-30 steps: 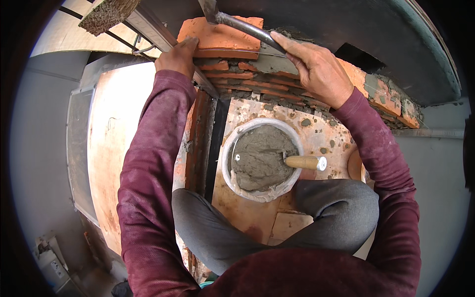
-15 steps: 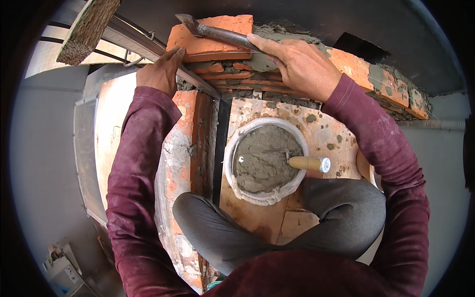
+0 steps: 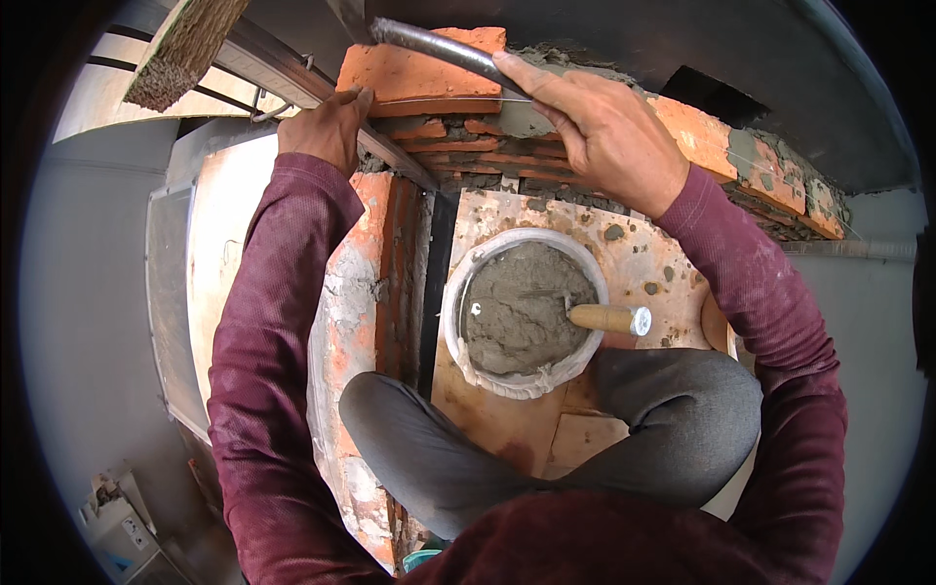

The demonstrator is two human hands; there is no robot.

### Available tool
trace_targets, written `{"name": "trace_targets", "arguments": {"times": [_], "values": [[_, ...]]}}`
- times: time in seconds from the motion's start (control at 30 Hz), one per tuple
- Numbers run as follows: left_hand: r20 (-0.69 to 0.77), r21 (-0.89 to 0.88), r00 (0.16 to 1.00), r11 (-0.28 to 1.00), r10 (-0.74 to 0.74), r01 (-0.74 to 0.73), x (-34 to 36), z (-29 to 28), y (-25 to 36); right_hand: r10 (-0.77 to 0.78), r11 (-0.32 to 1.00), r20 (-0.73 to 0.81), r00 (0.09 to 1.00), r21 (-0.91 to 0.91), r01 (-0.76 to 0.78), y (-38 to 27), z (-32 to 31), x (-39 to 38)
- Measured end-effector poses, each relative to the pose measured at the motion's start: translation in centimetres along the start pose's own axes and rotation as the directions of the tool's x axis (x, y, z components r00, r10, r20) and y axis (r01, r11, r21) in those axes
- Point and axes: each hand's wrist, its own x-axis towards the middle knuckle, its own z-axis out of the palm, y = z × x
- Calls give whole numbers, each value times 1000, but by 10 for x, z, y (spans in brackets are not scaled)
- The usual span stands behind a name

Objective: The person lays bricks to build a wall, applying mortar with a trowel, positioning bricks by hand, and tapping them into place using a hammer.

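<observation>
My right hand [image 3: 624, 136] grips the dark metal handle of a brick hammer [image 3: 439, 49], its fingers wrapped round the near end. The hammer points up and left, and its head is partly cut off at the top of the view. Below it, an orange brick [image 3: 419, 76] lies at the left end of the top course. My left hand [image 3: 327, 132] is closed at the brick's near left corner, with bent fingers against it; their undersides are hidden. A thin pale string runs along the brick's near edge.
A white bucket [image 3: 453, 322] of grey mortar stands on a stained board [image 3: 478, 219], a wooden-handled tool [image 3: 604, 319] stuck in it. Left of it is a low brick wall [image 3: 356, 253]. A rough timber piece [image 3: 180, 58] juts in at upper left. My bent legs are close to the bucket.
The brick hammer has swung up, its head rising off the brick toward the top edge. My right hand has shifted slightly right and down. My left hand stays at the brick's corner.
</observation>
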Motion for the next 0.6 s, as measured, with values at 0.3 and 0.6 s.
{"name": "trace_targets", "arguments": {"times": [0.3,0.6], "values": [[162,-66,985,996,-56,67,9,-13,15,95,990,95,991,94,-104,8,1,21],[38,-379,954,879,-297,288,-17,-8,93,-44,989,-178,983,129,68,5,0,47]]}}
